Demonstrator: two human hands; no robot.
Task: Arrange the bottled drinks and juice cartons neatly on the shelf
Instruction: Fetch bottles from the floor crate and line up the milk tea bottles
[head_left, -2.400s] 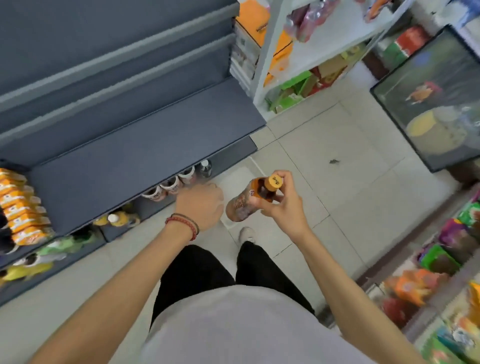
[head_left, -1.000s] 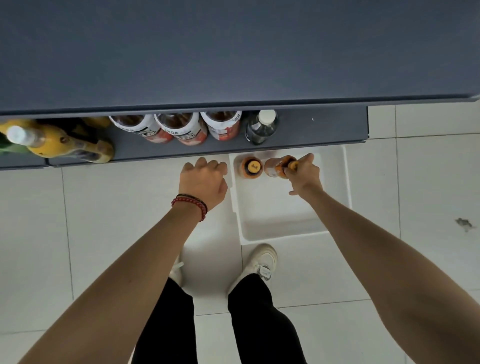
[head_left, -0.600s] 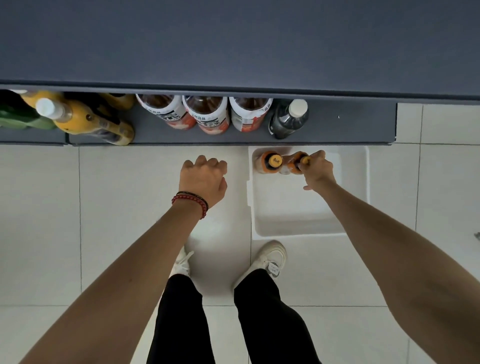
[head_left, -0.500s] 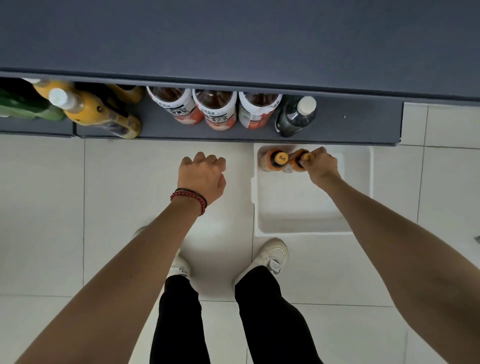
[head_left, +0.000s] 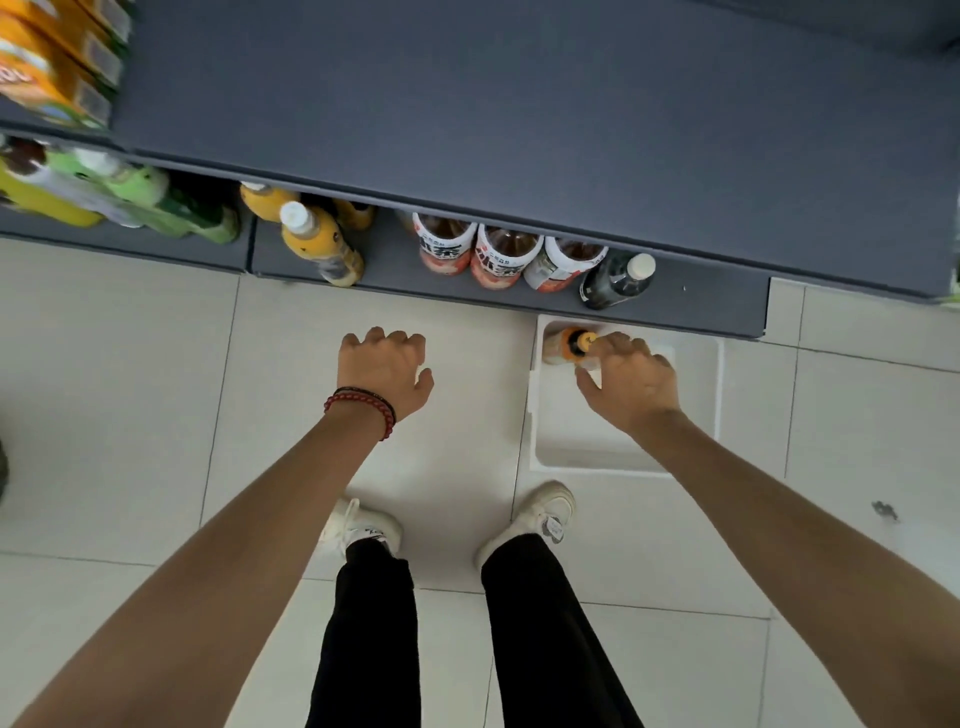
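Observation:
A white bin (head_left: 719, 387) stands on the floor against the bottom shelf (head_left: 717, 312). An orange-capped bottle (head_left: 571, 344) stands in its far left corner. My right hand (head_left: 631, 384) hovers over that corner with fingers spread and relaxed, fingertips by the orange cap; whatever lies under the palm is hidden. My left hand (head_left: 382, 371) hangs over the floor tiles, loosely curled and holding nothing. On the bottom shelf stand three brown tea bottles (head_left: 501, 257) and a dark bottle with a white cap (head_left: 615, 280).
Yellow juice bottles (head_left: 317, 241) and green bottles (head_left: 156, 202) fill the bottom shelf to the left. Orange cartons (head_left: 47, 62) sit on the grey shelf above (head_left: 519, 114), which overhangs the bottles. My white shoes (head_left: 530, 514) stand just before the bin.
My right hand no longer pinches the second orange-capped bottle's cap; its fingers have spread and drawn back. The view shifted, showing more shelf on the left. My left hand stayed put.

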